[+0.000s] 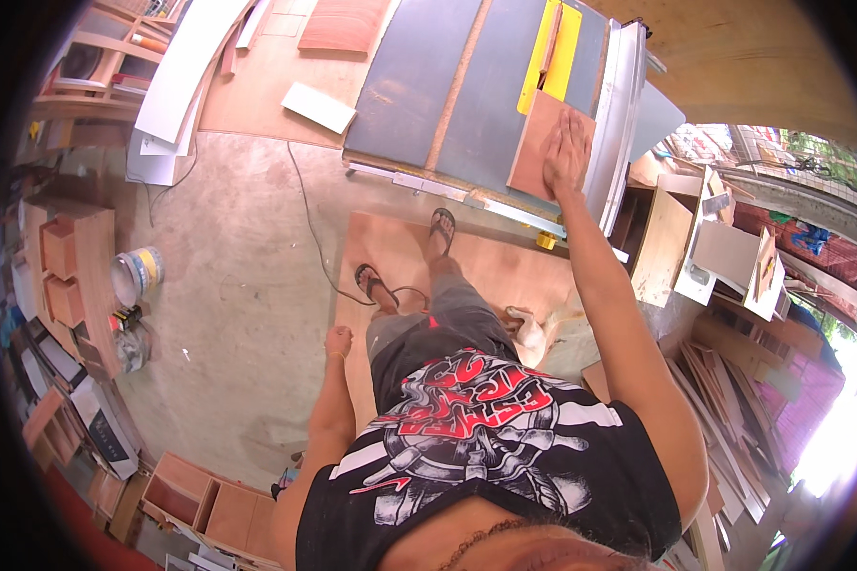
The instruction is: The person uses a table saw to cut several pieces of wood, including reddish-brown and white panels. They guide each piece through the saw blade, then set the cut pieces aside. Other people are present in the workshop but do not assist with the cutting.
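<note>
My right hand (566,157) lies flat on a reddish-brown plywood piece (528,157), fingers stretched forward. The piece rests on the grey table saw top (405,81), near its front edge and beside the long metal fence (611,143). Its far edge is at the yellow insert plate (564,62) with the slot. I cannot make out the blade clearly. My left hand (339,340) hangs low by my left side, away from the saw, its fingers curled into a fist with nothing visible in it.
A white board (319,108) and a brown panel (341,24) lie left of the saw. A black cable (307,219) runs over the floor to my feet. Buckets (139,274) and wooden boxes (62,249) stand at left. Offcuts (724,409) pile up at right. A pale animal (528,333) is beside my leg.
</note>
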{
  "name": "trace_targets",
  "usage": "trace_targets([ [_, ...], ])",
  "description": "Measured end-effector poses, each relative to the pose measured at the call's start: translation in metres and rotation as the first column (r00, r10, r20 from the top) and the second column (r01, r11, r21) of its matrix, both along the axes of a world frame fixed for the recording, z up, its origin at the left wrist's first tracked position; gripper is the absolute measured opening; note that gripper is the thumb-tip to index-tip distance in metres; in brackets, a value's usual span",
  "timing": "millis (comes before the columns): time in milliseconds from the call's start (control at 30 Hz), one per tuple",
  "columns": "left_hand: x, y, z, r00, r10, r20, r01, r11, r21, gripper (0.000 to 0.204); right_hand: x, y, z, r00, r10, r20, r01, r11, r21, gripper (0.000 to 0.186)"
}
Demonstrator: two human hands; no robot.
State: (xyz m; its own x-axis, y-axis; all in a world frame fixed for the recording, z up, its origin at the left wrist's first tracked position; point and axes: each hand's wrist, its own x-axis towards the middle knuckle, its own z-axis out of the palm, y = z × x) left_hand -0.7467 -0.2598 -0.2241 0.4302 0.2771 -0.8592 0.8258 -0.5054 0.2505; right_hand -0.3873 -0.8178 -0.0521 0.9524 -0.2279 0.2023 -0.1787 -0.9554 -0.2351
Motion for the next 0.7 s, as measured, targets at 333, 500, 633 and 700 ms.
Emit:
trace_targets([
  [333, 0.121, -0.110, 0.019, 0.945, 0.252, 0.209, -0.133, 0.878, -0.459, 0.033, 0.028, -0.018, -0.008, 1.000, 0.003, 0.016, -0.003, 1.000, -0.005, 0.048],
  [500, 0.146, -0.112, 0.020, 0.924, 0.328, 0.194, -0.209, 0.863, -0.461, 0.031, 0.041, -0.022, -0.009, 1.000, -0.005, 0.003, 0.005, 1.000, -0.007, 0.049],
  [633, 0.140, -0.096, 0.010, 0.939, 0.299, 0.168, -0.214, 0.893, -0.395, 0.029, 0.054, -0.029, -0.011, 1.000, 0.007, 0.007, -0.007, 1.000, 0.001, 0.049],
  [700, 0.138, -0.094, 0.014, 0.920, 0.382, 0.084, -0.321, 0.861, -0.393, 0.026, 0.056, -0.032, -0.011, 1.000, -0.013, -0.004, 0.013, 1.000, -0.007, 0.049],
])
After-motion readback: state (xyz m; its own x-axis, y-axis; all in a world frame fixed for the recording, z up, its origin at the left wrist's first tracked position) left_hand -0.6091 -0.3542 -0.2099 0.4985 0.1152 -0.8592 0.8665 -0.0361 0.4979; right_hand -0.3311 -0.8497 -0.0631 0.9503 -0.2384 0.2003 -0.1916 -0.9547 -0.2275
